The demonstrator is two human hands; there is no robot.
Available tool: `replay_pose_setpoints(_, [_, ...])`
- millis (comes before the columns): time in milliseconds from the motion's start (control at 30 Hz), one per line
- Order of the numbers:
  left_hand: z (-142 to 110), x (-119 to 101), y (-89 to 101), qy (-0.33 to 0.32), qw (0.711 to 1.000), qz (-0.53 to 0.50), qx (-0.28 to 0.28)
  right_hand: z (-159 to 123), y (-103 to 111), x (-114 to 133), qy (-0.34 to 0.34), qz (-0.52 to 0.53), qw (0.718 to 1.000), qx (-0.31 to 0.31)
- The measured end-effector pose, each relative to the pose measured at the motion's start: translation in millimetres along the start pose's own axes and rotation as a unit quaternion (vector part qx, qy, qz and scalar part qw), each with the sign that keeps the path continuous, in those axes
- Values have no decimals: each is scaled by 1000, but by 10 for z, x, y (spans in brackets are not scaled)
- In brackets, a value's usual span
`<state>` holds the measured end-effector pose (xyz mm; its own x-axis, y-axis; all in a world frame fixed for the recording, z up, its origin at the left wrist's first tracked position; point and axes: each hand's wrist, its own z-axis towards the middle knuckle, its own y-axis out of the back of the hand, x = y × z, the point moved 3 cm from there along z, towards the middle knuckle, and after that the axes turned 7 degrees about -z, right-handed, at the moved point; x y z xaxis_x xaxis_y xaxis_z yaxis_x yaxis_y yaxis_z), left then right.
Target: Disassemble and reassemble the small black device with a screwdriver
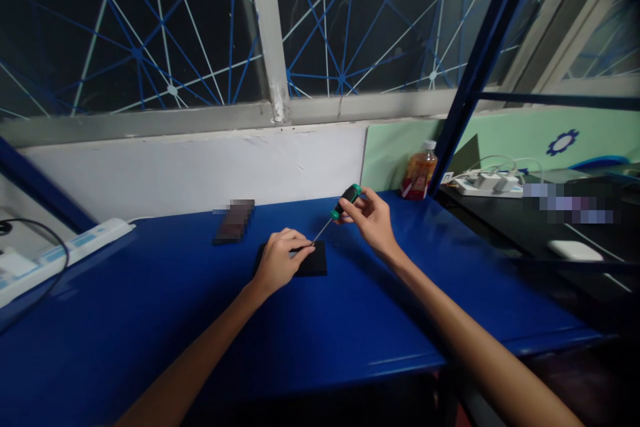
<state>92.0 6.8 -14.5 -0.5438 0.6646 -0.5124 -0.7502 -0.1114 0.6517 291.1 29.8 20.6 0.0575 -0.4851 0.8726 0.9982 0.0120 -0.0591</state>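
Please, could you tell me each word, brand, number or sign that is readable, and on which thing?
No words or numbers are readable.
Green panel: gear sign, no readable letters.
Drink bottle: label too small and blurred.
Screwdriver: no readable mark.
Dark flat object: pixelated, unreadable.

Had the pad (316,261) near the middle of the bench (325,340), with the screwdriver (345,203) slanting above its right part. Saw the flat slab (236,221) behind and left of the pad, apart from it. Found the power strip (93,240) at the far left, the bottle (419,172) at the back right, just left of the post (463,103). Noted the wall (225,170) behind the bench, below the windows (365,27). Found the side table (505,223) farther right, with the extension block (487,188) on it toward the back and the small box (575,251) before that.
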Motion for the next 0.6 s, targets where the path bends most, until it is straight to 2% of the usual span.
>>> replay_pose_setpoints(167, [6, -4, 8, 15, 999, 17, 33, 7, 25, 24, -2, -7, 1000, -12])
replay_pose_setpoints(333, [-20, -36, -8, 28, 985, 67, 158, 48, 118, 43, 5, -12, 998, -59])
replay_pose_setpoints(400, [-34, -39, -24, 28, 979, 76, 185, 72, 168, 47, 7, -10, 997, -77])
replay_pose_setpoints(500, [-33, -39, -22, 27, 982, 68, 172, 103, 240, 65, 8, -15, 995, -97])
replay_pose_setpoints(600, [-2, -60, 42, 27, 991, 32, 124, 121, 295, 104, 13, -31, 992, -120])
